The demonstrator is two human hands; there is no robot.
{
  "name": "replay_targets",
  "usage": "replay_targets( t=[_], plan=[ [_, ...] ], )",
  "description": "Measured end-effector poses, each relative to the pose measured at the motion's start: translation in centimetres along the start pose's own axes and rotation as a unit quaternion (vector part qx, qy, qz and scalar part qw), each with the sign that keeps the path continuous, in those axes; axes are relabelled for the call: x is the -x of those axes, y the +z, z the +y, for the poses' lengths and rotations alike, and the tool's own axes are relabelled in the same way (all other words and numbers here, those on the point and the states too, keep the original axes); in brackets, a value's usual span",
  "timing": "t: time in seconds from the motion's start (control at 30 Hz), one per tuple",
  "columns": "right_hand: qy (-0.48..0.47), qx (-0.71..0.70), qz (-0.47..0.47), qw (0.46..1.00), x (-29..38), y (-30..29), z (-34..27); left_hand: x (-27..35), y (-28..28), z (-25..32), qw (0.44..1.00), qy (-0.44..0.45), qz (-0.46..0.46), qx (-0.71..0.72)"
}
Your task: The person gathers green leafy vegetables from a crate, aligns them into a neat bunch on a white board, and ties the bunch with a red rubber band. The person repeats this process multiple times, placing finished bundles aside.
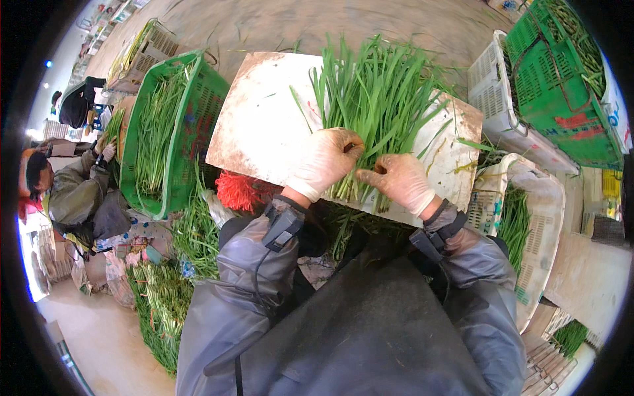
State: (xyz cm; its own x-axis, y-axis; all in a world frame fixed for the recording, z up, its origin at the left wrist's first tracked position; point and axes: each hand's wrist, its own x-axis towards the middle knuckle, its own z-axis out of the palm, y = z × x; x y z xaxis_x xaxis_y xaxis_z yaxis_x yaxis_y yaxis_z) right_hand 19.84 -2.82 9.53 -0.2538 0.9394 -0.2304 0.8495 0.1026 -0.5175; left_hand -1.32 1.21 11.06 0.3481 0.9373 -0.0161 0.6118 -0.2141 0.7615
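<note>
A loose pile of garlic chives (376,99) lies on a white board (267,109), leaves fanned toward the far edge and pale stem ends toward me. Over the left side of the stems, my left hand (329,158) in a thin pale glove has thumb and fingers curled onto some chives. My right hand (400,180), gloved alike, reaches in from the right. Its fingertips touch the stems close to the left hand; whether they grip any is hard to tell. Red ties (242,192) hang in a bundle beside the board's near left edge.
Left of the board stands a green crate (171,143) of chives, with tied bundles (161,307) on the floor nearer me. A person (74,193) handles greens beyond it. On the right are a white crate (540,213) and a stacked green crate (554,94).
</note>
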Motion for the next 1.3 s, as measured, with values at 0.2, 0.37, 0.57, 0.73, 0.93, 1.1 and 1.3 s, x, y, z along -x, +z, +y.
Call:
replay_targets(
  t=[0.2, 0.37, 0.57, 0.73, 0.93, 1.1, 1.3],
  plan=[
    [-0.087, -0.029, -0.027, 0.995, 0.0, 2.1, 1.0, -0.4, 0.6, 0.7, 1.0, 0.004, -0.002, -0.007],
    [0.024, -0.23, -0.098, 0.968, 0.3, 2.0, 2.5, -0.9, 0.9, -0.2, 0.992, -0.085, 0.032, 0.087],
    [-0.031, -0.152, -0.081, 0.985, 1.3, 2.5, 1.9, -1.6, 2.0, -0.2, 0.986, -0.071, 0.068, 0.134],
    [0.006, -0.228, -0.074, 0.971, 0.9, 2.1, 3.4, -2.0, 0.9, -0.8, 0.972, -0.038, 0.161, 0.167],
    [-0.122, -0.167, 0.02, 0.978, 0.7, 2.1, 3.8, 0.9, -0.1, -1.8, 0.995, -0.096, -0.006, 0.005],
    [0.129, -0.354, -0.12, 0.918, 0.4, 0.5, 2.8, 3.9, 2.5, -1.4, 0.989, -0.08, -0.065, -0.107],
    [0.112, -0.335, -0.127, 0.927, 0.8, -0.4, 2.5, 4.2, 3.9, -1.4, 0.991, -0.044, -0.032, -0.122]
  ],
)
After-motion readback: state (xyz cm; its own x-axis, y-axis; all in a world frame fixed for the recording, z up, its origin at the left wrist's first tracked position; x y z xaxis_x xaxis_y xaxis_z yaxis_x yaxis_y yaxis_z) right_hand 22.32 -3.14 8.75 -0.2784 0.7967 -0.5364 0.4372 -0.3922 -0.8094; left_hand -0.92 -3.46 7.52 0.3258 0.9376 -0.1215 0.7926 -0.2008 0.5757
